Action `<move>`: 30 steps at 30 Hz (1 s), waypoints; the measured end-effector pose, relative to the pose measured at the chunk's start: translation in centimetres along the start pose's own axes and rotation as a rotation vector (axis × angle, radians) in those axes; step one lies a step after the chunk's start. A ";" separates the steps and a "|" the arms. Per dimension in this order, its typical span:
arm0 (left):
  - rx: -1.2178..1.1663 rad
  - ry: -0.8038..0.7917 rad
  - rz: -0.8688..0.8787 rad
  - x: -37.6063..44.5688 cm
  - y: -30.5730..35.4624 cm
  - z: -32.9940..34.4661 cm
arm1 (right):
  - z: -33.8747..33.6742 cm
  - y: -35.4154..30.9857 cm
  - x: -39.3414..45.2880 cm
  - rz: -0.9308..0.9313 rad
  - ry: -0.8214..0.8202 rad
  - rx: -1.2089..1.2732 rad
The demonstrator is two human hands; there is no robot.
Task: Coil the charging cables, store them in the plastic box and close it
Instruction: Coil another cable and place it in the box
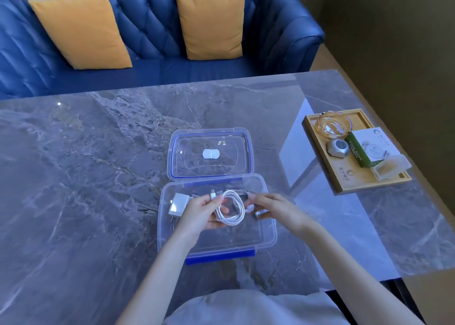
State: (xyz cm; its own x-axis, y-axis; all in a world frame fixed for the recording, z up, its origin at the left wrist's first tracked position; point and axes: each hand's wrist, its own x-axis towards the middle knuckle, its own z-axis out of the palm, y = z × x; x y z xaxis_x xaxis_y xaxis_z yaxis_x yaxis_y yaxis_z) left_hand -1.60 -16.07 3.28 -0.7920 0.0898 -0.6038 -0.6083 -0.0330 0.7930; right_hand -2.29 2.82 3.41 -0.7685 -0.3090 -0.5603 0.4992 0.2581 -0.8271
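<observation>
Over the open plastic box (267,236), a white charger plug (177,204) lies at its left end, the left hand (200,211) grips the coiled white cable (230,207), and the right hand (275,209) pinches its loose end.

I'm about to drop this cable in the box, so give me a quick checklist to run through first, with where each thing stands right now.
1. Cable coiled: the white cable sits in neat loops. Ok.
2. Coil secured: the left hand grips one side of the loops. Ok.
3. Loose end under control: the right hand pinches the end near the connector. Ok.
4. Box open: the lid lies flat behind the plastic box. Ok.
5. Room inside: a white charger sits at the left; the rest looks free. Ok.
6. Any other cables to store: cannot tell.
</observation>
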 end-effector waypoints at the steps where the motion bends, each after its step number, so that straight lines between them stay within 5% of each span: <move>1: 0.009 0.008 -0.017 0.1 -0.6 -0.3 | 0.3 0.2 0.1 0.010 -0.034 -0.015; 5: 0.078 0.004 -0.071 0.5 -2.3 -0.9 | 1.8 1.1 0.8 0.021 -0.098 -0.217; 15: 0.599 -0.026 -0.068 3.2 -4.4 -2.8 | 3.0 3.2 4.5 0.094 0.122 -0.580; 30: 0.651 0.005 -0.282 4.5 -6.4 -2.1 | 4.6 4.6 5.6 0.126 0.171 -0.743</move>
State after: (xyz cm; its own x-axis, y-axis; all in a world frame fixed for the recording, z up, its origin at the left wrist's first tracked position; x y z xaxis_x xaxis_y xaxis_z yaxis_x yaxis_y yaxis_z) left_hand -1.43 -17.59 -4.68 -0.6104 0.0025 -0.7921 -0.6369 0.5930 0.4926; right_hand -2.48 -1.90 -3.76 -0.8049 -0.1069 -0.5836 0.2336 0.8471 -0.4773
